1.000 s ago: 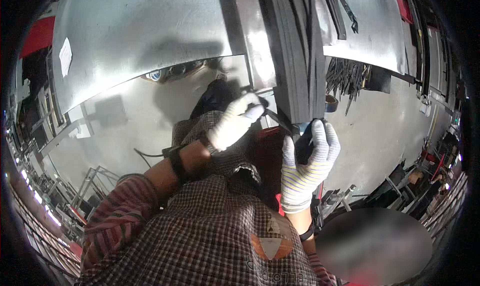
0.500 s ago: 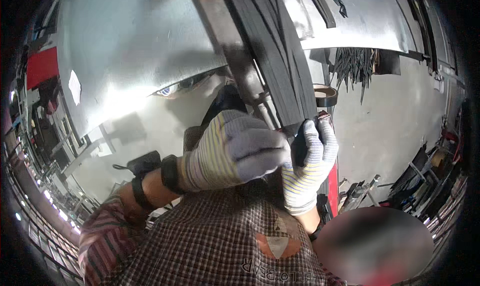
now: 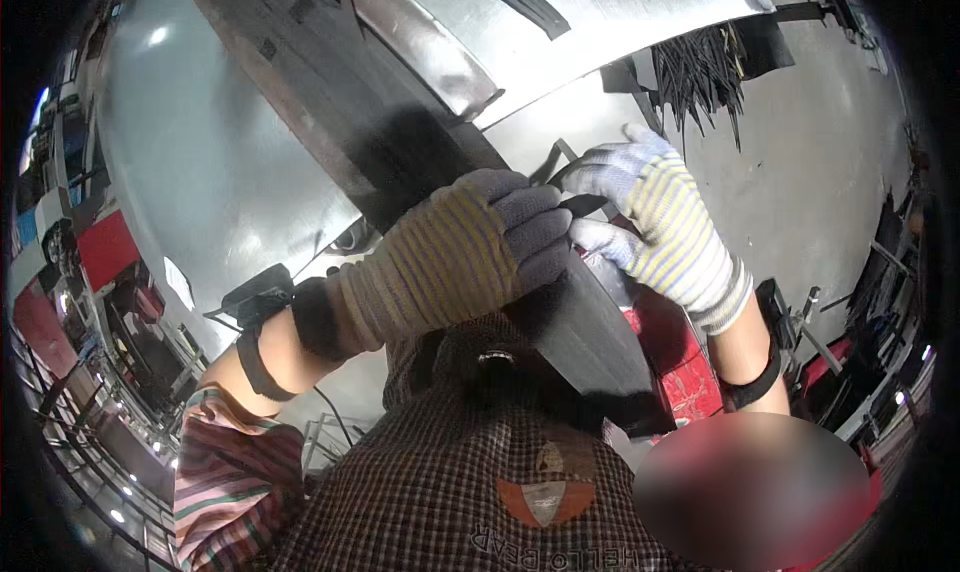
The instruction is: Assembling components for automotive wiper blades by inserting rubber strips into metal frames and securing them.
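Note:
A long bundle of flat dark grey strips (image 3: 600, 337) runs diagonally from the upper left, beneath my hands, to the lower right near my body. My left hand (image 3: 465, 247), in a striped knit glove, lies across it with the fingers curled and pressed together. What sits inside those fingers is hidden. Just to its right, my gloved right hand (image 3: 665, 217) pinches a narrow dark band (image 3: 588, 206) between thumb and fingers. The band stretches toward the left fingertips, and a thin loop of it stands up above them.
A shiny bent metal piece (image 3: 430, 47) lies beyond the bundle. Pale metal sheeting (image 3: 170, 152) spreads at the left. Thin black strips (image 3: 700, 82) hang in a cluster at the upper right. A red-covered edge (image 3: 690, 367) runs below my right hand.
The bundle has swung from near upright to a slant, and its end now reaches past my hands toward me. My right hand has moved up and right. The tape roll no longer shows separately.

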A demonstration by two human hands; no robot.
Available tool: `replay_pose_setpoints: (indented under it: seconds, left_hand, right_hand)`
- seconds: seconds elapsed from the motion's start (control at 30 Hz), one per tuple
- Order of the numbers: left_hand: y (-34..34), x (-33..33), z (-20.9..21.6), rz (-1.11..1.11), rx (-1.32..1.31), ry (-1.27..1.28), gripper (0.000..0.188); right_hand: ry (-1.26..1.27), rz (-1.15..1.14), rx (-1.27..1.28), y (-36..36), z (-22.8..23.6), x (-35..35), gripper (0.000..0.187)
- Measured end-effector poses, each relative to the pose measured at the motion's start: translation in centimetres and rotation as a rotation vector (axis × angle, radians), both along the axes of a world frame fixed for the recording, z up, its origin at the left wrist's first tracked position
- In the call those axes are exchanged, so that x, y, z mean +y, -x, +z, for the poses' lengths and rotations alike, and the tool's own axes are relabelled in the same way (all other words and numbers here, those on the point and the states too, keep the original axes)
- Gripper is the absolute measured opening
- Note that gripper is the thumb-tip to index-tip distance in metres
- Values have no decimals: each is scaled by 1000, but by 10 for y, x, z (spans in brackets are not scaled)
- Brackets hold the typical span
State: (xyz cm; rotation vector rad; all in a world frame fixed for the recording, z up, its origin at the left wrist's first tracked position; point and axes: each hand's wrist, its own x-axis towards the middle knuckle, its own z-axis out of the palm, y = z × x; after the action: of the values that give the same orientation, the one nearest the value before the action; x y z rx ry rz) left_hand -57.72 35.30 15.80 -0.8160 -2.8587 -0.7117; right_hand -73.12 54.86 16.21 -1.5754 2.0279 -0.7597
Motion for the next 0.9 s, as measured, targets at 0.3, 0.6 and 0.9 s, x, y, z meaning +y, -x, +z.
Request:
replay_pose_setpoints:
  seconds: [0.3,0.6,0.9]
  left_hand:
    - [-5,-7,11,-55,-179,68,38]
    - [-1,-6,15,-37,-241,70,37]
    - [2,-2,11,-61,-200,127,35]
  right_hand:
    - [-454,363,-698,43,-28,-9,29]
    - [-177,307,-434,53,-78,-19,26]
    - [-147,544,-311,-15,-176,-24,16]
